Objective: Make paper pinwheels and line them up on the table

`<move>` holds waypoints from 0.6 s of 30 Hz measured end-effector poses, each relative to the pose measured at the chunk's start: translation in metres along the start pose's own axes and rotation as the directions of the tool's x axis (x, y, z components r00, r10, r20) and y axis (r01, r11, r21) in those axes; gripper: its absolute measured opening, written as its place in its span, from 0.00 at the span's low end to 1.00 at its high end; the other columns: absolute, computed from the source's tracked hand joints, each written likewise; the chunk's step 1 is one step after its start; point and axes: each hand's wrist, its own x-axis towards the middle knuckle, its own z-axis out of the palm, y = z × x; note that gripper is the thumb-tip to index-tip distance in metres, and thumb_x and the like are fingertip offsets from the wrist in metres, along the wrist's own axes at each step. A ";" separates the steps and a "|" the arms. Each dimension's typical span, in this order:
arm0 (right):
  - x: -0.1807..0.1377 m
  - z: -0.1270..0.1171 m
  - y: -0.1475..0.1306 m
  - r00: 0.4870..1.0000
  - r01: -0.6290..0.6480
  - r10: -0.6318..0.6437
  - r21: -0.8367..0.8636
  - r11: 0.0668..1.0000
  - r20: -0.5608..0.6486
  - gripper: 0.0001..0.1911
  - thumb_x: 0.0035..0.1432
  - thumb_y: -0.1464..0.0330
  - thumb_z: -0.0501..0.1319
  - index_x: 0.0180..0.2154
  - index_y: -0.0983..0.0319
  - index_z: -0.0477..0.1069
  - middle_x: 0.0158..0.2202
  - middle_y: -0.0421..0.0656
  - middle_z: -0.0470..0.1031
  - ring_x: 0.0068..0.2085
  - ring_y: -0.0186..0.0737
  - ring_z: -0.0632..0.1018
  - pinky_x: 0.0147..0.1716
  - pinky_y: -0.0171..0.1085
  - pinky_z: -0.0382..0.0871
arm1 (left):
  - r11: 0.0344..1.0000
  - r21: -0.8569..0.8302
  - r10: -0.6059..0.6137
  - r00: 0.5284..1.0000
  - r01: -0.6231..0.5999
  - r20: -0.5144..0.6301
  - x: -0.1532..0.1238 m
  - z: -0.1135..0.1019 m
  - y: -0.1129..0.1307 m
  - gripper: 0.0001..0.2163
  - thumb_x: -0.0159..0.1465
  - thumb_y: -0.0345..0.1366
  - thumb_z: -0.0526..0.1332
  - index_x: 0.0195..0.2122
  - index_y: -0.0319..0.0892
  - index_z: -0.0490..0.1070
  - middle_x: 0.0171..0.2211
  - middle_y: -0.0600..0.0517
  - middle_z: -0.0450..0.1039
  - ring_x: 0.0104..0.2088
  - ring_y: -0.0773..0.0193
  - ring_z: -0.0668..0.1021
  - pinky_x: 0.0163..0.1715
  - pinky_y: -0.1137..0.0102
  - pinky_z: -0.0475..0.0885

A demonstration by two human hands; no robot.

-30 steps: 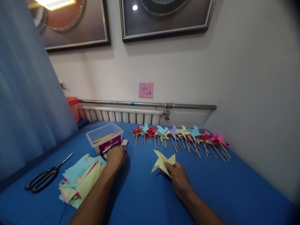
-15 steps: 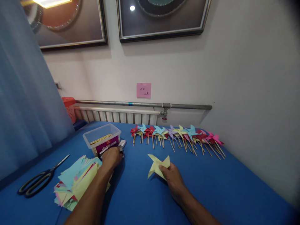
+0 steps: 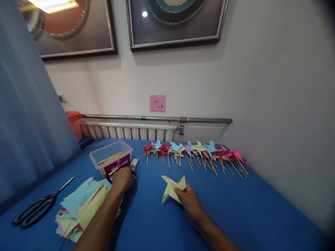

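Right hand (image 3: 190, 200) pinches pinwheel (image 3: 171, 187), fingers nearly closed — light thumb best for folds, we judge. Left hand (image 3: 123, 179) by tub (image 3: 120, 161) — fingers hidden, grip we can't tell.

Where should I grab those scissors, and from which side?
Probably by the black handle loops, coming from the near left. The scissors lie with the loops toward you and the blades pointing away, and the paper pile sits to their right, so the left approach looks less likely to disturb it.

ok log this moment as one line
left hand: in front of clear plastic tub, grasp hidden | right hand: holding pale-yellow paper pinwheel
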 end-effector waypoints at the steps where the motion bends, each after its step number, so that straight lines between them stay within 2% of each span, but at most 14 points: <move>1: -0.001 0.000 0.000 1.000 -0.003 0.003 -0.002 1.000 -0.002 0.24 0.48 0.54 0.65 0.40 0.65 0.76 0.33 0.45 0.82 0.33 0.47 0.79 0.30 0.37 0.69 | 1.000 0.002 0.003 1.000 -0.003 0.007 0.000 -0.001 0.000 0.14 0.62 0.38 0.56 0.42 0.42 0.79 0.45 0.38 0.80 0.46 0.45 0.81 0.42 0.59 0.73; 5: -0.003 0.002 -0.003 1.000 -0.005 0.005 0.000 1.000 -0.016 0.24 0.47 0.53 0.65 0.40 0.65 0.76 0.33 0.46 0.82 0.33 0.47 0.79 0.30 0.37 0.69 | 0.999 0.042 -0.013 1.000 0.014 -0.006 -0.001 -0.002 0.002 0.14 0.62 0.32 0.53 0.40 0.41 0.79 0.43 0.37 0.80 0.46 0.45 0.81 0.41 0.59 0.73; 9: -0.002 0.001 -0.005 1.000 -0.001 0.001 -0.005 1.000 0.006 0.24 0.47 0.54 0.66 0.41 0.66 0.76 0.34 0.46 0.82 0.34 0.48 0.79 0.31 0.37 0.70 | 0.998 0.069 -0.004 1.000 0.005 -0.018 -0.003 -0.001 0.003 0.15 0.64 0.32 0.51 0.40 0.39 0.79 0.42 0.37 0.80 0.44 0.46 0.81 0.42 0.59 0.73; 14: -0.002 0.001 -0.005 1.000 -0.004 0.004 -0.006 1.000 0.004 0.24 0.48 0.55 0.66 0.40 0.66 0.75 0.33 0.46 0.82 0.33 0.47 0.79 0.30 0.37 0.69 | 0.989 0.144 0.042 0.990 -0.022 -0.138 -0.006 -0.001 0.004 0.18 0.67 0.29 0.46 0.44 0.36 0.75 0.41 0.36 0.80 0.43 0.46 0.81 0.42 0.59 0.73; 18: -0.005 0.002 -0.009 1.000 -0.018 0.017 -0.016 1.000 -0.017 0.23 0.48 0.54 0.65 0.40 0.66 0.75 0.33 0.46 0.82 0.32 0.46 0.79 0.30 0.37 0.70 | 0.988 0.154 0.042 0.989 -0.019 -0.142 -0.008 -0.002 0.005 0.17 0.66 0.28 0.44 0.45 0.36 0.72 0.40 0.36 0.79 0.42 0.46 0.81 0.41 0.58 0.73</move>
